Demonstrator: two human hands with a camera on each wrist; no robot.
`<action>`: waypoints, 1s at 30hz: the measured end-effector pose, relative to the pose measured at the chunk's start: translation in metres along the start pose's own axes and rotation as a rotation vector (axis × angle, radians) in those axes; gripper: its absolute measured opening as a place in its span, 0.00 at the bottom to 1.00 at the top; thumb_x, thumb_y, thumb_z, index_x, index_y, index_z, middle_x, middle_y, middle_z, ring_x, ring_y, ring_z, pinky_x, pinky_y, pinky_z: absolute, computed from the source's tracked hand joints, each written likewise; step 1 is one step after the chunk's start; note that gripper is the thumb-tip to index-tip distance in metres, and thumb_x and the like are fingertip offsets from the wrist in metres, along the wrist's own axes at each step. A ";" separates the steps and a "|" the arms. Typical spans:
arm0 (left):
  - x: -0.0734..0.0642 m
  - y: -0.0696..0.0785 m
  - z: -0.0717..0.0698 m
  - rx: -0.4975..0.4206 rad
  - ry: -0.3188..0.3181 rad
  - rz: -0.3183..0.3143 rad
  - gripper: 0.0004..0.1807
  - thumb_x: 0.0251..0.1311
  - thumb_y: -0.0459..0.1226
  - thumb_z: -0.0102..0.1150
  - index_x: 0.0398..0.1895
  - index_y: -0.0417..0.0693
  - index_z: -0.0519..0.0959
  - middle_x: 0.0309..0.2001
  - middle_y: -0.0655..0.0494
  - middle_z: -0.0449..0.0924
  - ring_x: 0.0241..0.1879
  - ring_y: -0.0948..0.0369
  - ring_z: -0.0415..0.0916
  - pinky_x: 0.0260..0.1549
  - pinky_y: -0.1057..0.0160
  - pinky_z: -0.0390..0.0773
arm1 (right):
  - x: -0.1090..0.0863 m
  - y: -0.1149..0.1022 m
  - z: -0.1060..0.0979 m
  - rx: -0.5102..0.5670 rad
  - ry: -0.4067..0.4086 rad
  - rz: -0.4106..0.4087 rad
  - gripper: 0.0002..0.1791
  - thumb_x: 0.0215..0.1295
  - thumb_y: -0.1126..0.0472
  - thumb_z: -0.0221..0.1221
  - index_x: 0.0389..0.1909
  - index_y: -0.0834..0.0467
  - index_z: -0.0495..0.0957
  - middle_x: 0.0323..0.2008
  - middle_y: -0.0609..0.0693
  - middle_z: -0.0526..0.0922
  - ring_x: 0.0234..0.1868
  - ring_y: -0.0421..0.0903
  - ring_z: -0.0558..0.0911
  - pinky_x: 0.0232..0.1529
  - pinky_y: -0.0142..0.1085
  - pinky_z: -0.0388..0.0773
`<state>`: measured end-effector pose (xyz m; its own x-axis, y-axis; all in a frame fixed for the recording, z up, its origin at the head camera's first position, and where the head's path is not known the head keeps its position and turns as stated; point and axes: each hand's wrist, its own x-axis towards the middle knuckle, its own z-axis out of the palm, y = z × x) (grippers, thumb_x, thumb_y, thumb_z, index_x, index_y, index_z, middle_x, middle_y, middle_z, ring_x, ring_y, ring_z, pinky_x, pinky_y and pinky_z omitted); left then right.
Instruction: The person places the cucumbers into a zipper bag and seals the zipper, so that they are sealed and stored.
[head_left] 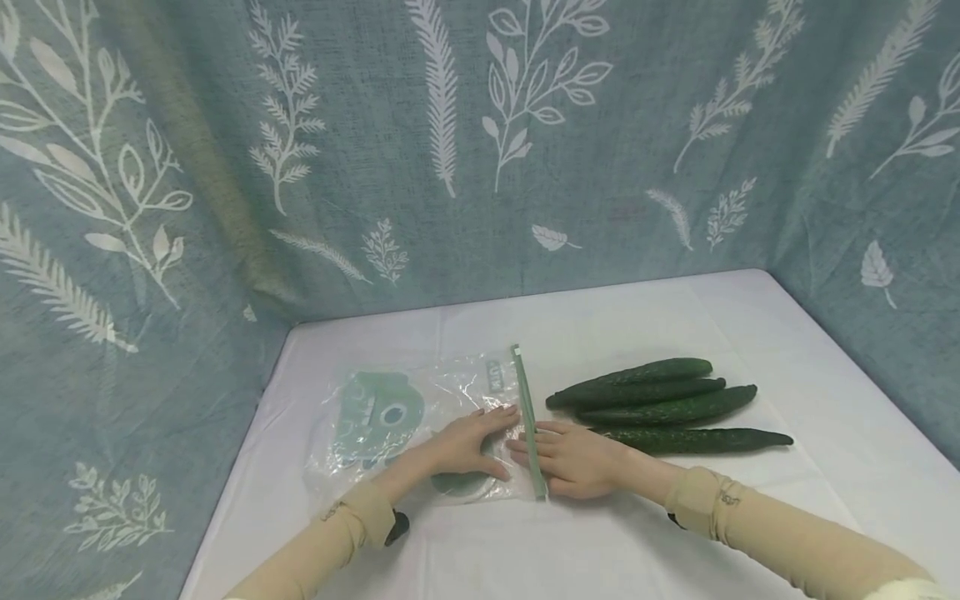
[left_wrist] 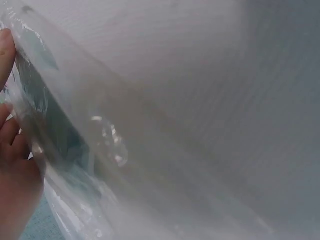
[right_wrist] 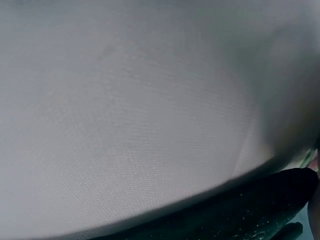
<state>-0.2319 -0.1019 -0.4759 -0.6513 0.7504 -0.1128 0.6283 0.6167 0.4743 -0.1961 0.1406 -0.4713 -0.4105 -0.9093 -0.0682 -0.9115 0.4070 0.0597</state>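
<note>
A clear plastic zip bag point(head_left: 442, 375) with a green cartoon print lies flat on the table, its green-edged opening point(head_left: 527, 400) facing right. My left hand point(head_left: 461, 446) rests on the bag near this edge, fingers extended and thumb spread. From the other side my right hand point(head_left: 581, 458) reaches to the opening; its extended fingertips show pale through the film past the green strip. Several dark green cucumbers lie just right of the bag, three bunched together point(head_left: 667, 408) and one point(head_left: 712, 440) nearer me, its left end hidden behind my right hand.
A white cloth covers the table point(head_left: 600, 550). Blue-green curtains point(head_left: 465, 233) with white leaf patterns enclose it at the back and both sides. Clear film point(left_wrist: 110, 145) fills much of the left wrist view, and a dark cucumber point(right_wrist: 225, 215) crosses the bottom of the right wrist view.
</note>
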 end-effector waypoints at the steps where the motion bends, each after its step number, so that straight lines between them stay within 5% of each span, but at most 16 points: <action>1: 0.001 -0.001 0.000 -0.010 0.011 -0.006 0.48 0.46 0.53 0.69 0.70 0.48 0.61 0.73 0.52 0.56 0.71 0.50 0.56 0.71 0.46 0.54 | 0.001 0.000 0.000 0.003 -0.010 0.009 0.29 0.72 0.53 0.41 0.71 0.58 0.57 0.73 0.51 0.58 0.73 0.48 0.59 0.73 0.46 0.56; 11: -0.002 -0.001 0.001 -0.025 0.120 -0.023 0.40 0.42 0.50 0.72 0.62 0.51 0.73 0.61 0.51 0.75 0.60 0.50 0.73 0.60 0.50 0.72 | 0.005 -0.007 0.004 -0.026 0.015 0.015 0.29 0.70 0.54 0.42 0.70 0.60 0.60 0.71 0.53 0.62 0.72 0.49 0.62 0.72 0.41 0.59; 30: -0.018 -0.003 -0.012 -0.219 0.201 -0.002 0.21 0.52 0.42 0.67 0.51 0.53 0.81 0.52 0.56 0.82 0.54 0.56 0.79 0.55 0.58 0.78 | 0.013 -0.019 0.003 0.094 -0.086 0.104 0.30 0.72 0.52 0.40 0.71 0.61 0.56 0.73 0.57 0.55 0.74 0.51 0.55 0.74 0.41 0.56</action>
<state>-0.2275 -0.1199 -0.4654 -0.7377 0.6732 0.0511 0.5342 0.5357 0.6540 -0.1845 0.1212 -0.4759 -0.5000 -0.8526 -0.1521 -0.8607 0.5087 -0.0224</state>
